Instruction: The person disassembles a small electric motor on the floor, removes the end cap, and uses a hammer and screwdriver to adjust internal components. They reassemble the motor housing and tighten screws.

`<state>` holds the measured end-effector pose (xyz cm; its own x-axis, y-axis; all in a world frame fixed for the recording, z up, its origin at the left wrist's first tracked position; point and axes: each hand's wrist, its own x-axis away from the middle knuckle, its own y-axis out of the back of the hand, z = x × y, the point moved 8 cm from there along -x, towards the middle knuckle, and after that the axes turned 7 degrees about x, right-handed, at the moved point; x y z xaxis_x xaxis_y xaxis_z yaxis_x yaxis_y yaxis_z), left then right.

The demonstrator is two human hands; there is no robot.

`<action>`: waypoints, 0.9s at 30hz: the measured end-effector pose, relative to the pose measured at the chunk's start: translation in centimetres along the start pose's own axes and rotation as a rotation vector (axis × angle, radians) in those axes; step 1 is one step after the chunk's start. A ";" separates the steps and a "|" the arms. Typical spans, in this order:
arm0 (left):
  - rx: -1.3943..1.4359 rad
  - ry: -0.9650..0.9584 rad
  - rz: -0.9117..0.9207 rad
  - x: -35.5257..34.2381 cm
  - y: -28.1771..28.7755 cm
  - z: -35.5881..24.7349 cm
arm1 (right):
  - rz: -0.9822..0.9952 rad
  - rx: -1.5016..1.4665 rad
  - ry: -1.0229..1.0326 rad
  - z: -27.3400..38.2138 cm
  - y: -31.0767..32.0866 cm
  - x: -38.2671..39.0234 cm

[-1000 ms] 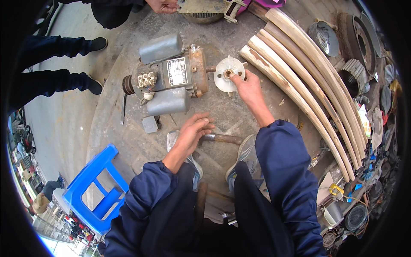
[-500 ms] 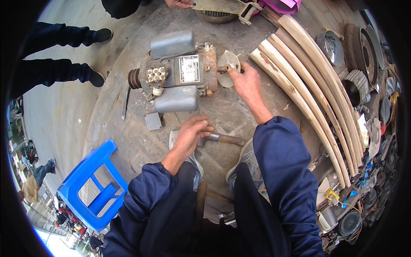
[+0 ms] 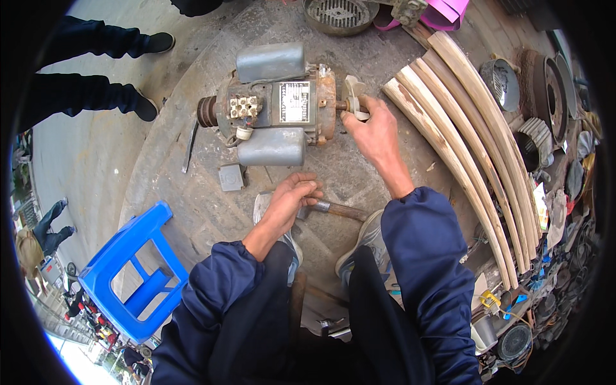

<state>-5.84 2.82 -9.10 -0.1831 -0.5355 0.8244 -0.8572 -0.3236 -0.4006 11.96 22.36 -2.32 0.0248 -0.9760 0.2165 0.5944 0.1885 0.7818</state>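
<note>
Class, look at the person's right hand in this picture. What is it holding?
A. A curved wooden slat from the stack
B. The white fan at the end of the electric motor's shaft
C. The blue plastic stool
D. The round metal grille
B: the right hand closes on the white fan at the shaft end of the electric motor, while the left hand rests on a tool's handle on the ground.

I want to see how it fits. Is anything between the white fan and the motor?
Nothing visible. The right hand holds the white fan on the shaft, right at the rusty end of the motor.
</note>
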 end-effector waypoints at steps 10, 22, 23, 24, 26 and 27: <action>-0.391 -0.071 0.222 3.8 -5.5 -4.3 | -0.016 0.030 -0.013 1.5 -1.0 0.7; -1.312 -0.969 0.160 3.6 -17.5 -24.0 | 0.161 -0.372 -0.117 -0.7 -0.9 0.8; -1.428 -1.050 0.179 1.8 -18.8 -24.1 | 0.154 -0.422 -0.127 -1.1 -0.9 0.8; -1.549 -1.106 0.183 0.2 -19.6 -24.0 | 0.165 -0.470 -0.138 -1.5 -1.0 0.6; -1.668 -0.944 0.235 -3.7 -19.8 -23.3 | 0.173 -0.638 -0.116 -2.4 -1.1 0.2; -1.750 -0.785 0.225 -5.5 -19.0 -22.6 | 0.153 -0.644 -0.160 -3.3 -1.3 0.3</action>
<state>0.53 29.53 3.03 -0.5449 -0.7880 0.2865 -0.4000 0.5446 0.7372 13.87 21.46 -5.18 0.0566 -0.9061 0.4192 0.9548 0.1718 0.2426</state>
